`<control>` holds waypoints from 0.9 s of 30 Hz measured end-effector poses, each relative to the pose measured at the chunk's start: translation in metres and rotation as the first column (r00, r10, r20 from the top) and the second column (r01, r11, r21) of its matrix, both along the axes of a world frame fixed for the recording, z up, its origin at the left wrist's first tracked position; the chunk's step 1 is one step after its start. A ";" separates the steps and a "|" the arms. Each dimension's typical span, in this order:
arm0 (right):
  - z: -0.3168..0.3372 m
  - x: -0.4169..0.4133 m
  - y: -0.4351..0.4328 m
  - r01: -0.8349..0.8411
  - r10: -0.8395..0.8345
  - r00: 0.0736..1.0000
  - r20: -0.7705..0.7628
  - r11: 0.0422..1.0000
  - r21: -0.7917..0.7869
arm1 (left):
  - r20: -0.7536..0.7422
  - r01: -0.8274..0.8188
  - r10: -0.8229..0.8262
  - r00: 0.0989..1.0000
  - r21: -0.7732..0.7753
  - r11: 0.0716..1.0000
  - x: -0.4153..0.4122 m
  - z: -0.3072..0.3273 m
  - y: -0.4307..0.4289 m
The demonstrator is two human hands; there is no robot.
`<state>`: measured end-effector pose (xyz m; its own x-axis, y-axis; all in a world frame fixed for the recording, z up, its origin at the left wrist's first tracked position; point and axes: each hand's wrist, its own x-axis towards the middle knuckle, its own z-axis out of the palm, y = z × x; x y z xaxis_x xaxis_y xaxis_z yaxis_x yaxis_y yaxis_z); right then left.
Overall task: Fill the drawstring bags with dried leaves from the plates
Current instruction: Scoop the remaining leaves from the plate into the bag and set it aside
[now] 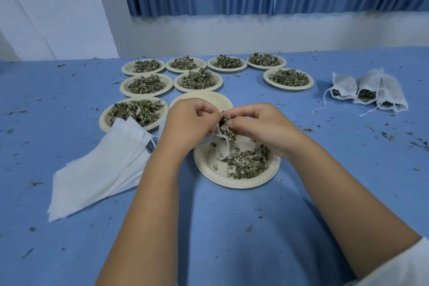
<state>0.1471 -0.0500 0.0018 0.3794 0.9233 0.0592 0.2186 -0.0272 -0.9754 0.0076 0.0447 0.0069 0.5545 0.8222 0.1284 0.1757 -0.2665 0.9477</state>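
My left hand (188,121) grips the mouth of a small white drawstring bag (214,134), mostly hidden behind the fingers, its string hanging down over the near plate. My right hand (257,126) pinches a clump of dried leaves (226,126) at the bag's mouth. Both hands hover over a cream paper plate (209,169) that holds a partial heap of dried leaves (247,162) on its right side.
A stack of flat empty white bags (99,169) lies at the left. Three filled bags (369,90) lie at the far right. Several leaf-filled plates (146,83) stand behind, plus one bare plate (218,100). Leaf crumbs dot the blue tabletop (232,227).
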 end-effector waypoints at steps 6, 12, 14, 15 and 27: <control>-0.007 -0.003 0.003 0.059 -0.056 0.998 -0.038 0.995 0.087 | 0.028 0.012 -0.010 1.000 -0.051 0.999 0.000 0.001 0.000; -0.011 -0.005 0.004 0.129 -0.136 0.989 0.056 0.984 0.123 | 0.058 0.057 -0.053 0.997 -0.062 0.996 0.000 0.006 -0.005; -0.012 -0.004 0.005 0.183 -0.192 0.980 0.054 0.975 0.128 | 0.071 0.078 -0.072 0.995 -0.080 0.994 0.000 0.007 -0.006; -0.012 -0.002 0.006 0.214 -0.219 0.975 0.035 0.970 0.112 | 0.077 0.083 -0.076 0.994 -0.089 0.993 0.000 0.007 -0.006; -0.017 -0.006 0.012 0.113 -0.118 0.987 -0.110 0.992 -0.047 | -0.045 0.144 -0.144 0.989 0.014 0.989 0.000 0.008 -0.010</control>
